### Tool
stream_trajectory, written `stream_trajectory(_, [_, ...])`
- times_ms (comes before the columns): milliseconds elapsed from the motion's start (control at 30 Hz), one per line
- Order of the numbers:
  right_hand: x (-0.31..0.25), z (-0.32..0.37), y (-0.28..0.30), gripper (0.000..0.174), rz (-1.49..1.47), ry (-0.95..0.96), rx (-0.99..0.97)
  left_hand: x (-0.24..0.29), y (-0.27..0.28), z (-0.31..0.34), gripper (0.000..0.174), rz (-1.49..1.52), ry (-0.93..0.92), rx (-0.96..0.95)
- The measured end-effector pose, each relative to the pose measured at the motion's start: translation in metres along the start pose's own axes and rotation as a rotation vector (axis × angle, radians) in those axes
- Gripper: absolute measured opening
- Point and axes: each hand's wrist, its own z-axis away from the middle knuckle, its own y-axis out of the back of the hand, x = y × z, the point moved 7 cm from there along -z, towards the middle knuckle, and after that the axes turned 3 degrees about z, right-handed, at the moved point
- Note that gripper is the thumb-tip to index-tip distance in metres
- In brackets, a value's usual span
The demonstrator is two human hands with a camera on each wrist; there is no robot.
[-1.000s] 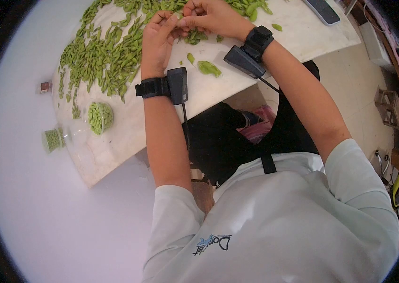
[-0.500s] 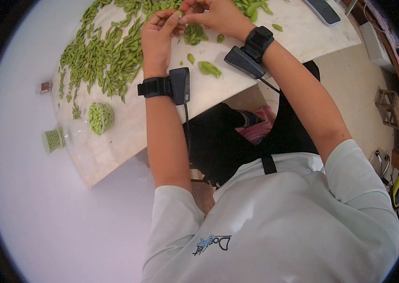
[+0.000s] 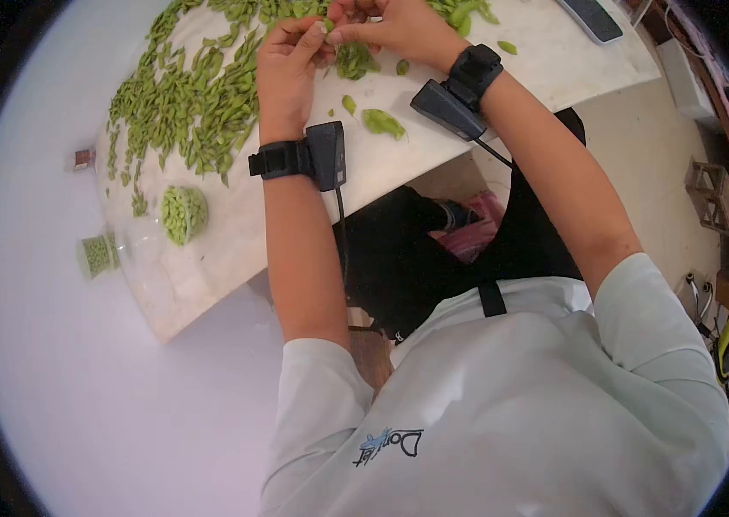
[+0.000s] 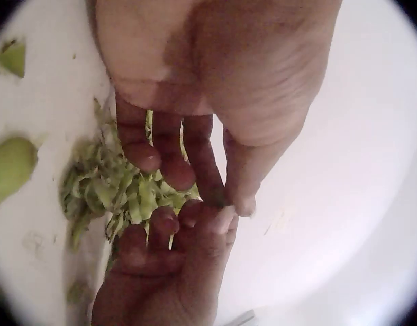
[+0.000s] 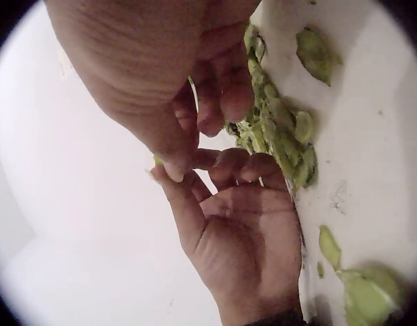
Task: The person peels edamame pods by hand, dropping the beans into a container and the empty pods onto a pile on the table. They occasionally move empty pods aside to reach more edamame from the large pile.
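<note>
My left hand (image 3: 285,77) and right hand (image 3: 399,30) meet fingertip to fingertip at the top of the head view. Between thumbs and forefingers they pinch a small green soybean pod (image 3: 328,26), mostly covered by the fingers. A sliver of green pod (image 5: 157,160) shows at the thumb tips in the right wrist view. Just below the hands lies a small heap of opened pods (image 3: 354,62). The large spread of soybean pods (image 3: 200,112) reaches out to the left and beyond the left hand.
A clear cup of shelled green beans (image 3: 183,215) stands near the left of the pale table (image 3: 235,233). Loose pods (image 3: 381,123) lie close to the front edge. A phone (image 3: 593,19) rests at the back right corner.
Both hands have shifted up slightly, and more of the heap of opened pods shows below them. The fingers keep working at the pod.
</note>
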Motion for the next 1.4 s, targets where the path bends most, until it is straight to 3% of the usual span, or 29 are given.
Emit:
stream_trajectory(167, [0.0, 0.0, 0.0, 0.01, 0.064, -0.031, -0.026, -0.006, 0.004, -0.004, 0.011, 0.053, 0.019, -0.074])
stream_trajectory(267, [0.002, 0.0, -0.001, 0.01, 0.048, -0.04, -0.018, -0.002, 0.002, -0.002, 0.011, 0.021, 0.007, -0.026])
stream_trajectory(433, [0.002, 0.002, 0.002, 0.01, 0.061, -0.013, 0.043, -0.003, 0.004, -0.001, 0.018, 0.045, 0.051, 0.026])
stream_trajectory(667, [0.002, 0.001, 0.004, 0.011, -0.025, -0.044, 0.029, -0.015, 0.008, -0.005, 0.027, 0.029, 0.131, -0.039])
stream_trajectory(867, [-0.002, 0.0, 0.007, 0.01, 0.055, -0.042, 0.068, -0.012, 0.0, -0.004, 0.021, -0.086, 0.109, -0.072])
stream_trajectory(1267, [0.001, 0.002, 0.004, 0.011, 0.053, -0.098, 0.051, -0.01, 0.006, -0.004, 0.016, 0.164, 0.097, -0.122])
stream_trajectory(1400, [0.002, 0.0, 0.003, 0.011, 0.023, -0.049, 0.056, -0.009, 0.004, -0.005, 0.017, 0.118, 0.081, -0.02])
